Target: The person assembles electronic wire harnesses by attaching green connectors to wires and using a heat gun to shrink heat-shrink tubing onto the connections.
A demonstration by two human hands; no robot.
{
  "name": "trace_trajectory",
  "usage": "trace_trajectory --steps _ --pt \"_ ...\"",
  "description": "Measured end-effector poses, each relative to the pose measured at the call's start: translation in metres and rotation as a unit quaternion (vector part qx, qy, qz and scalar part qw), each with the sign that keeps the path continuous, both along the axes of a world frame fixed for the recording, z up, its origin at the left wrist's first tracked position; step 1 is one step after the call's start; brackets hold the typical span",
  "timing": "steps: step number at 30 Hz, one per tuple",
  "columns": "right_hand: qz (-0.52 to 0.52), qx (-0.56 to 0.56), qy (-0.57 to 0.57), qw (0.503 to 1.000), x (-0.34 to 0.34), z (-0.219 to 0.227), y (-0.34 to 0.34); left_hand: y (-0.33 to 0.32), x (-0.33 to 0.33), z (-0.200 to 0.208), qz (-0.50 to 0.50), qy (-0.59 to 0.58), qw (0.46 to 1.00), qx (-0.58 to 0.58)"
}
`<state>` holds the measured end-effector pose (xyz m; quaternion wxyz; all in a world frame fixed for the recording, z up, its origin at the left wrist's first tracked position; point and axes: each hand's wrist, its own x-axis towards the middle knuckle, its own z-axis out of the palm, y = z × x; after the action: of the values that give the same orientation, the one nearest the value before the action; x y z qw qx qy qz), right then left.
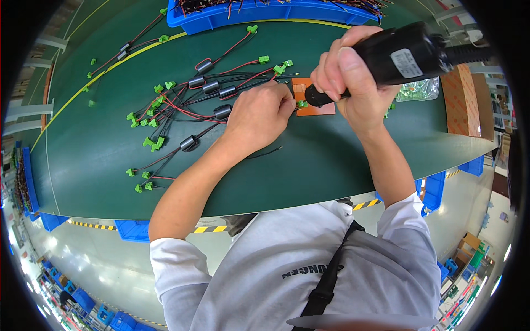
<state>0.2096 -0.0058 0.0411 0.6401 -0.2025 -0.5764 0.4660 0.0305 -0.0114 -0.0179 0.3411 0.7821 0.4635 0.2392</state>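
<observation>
My right hand (359, 83) is wrapped round a black electric screwdriver (395, 52), which lies slanted with its narrow end toward the orange block (326, 110). A small green terminal connector (302, 103) sits on that block, right by the screwdriver's end; the bit itself cannot be made out. Left of the block, my left hand (258, 118) is closed, thumb and fingers pinched on a thin wire at the connector. Its fingertips are partly hidden. Beside this hand lie several red and black wire harnesses with dark ferrite cores (211, 87) and green connectors (158, 101).
A blue bin (221, 22) full of wires stands at the far edge of the green table (110, 160). To the right are a clear bag of green parts (418, 90) and a cardboard box (464, 102). Another harness (123, 51) lies at the far left.
</observation>
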Motion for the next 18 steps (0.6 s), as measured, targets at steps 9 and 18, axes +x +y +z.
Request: trace_trajectory --steps 9,18 --pt "-0.075 -0.046 -0.035 0.996 -0.009 0.007 0.0 0.0 0.001 0.002 -0.008 -0.026 1.0 -0.004" --pt "-0.119 0.027 -0.103 0.987 -0.006 0.005 0.0 -0.002 0.007 0.009 0.004 -0.014 1.0 -0.027"
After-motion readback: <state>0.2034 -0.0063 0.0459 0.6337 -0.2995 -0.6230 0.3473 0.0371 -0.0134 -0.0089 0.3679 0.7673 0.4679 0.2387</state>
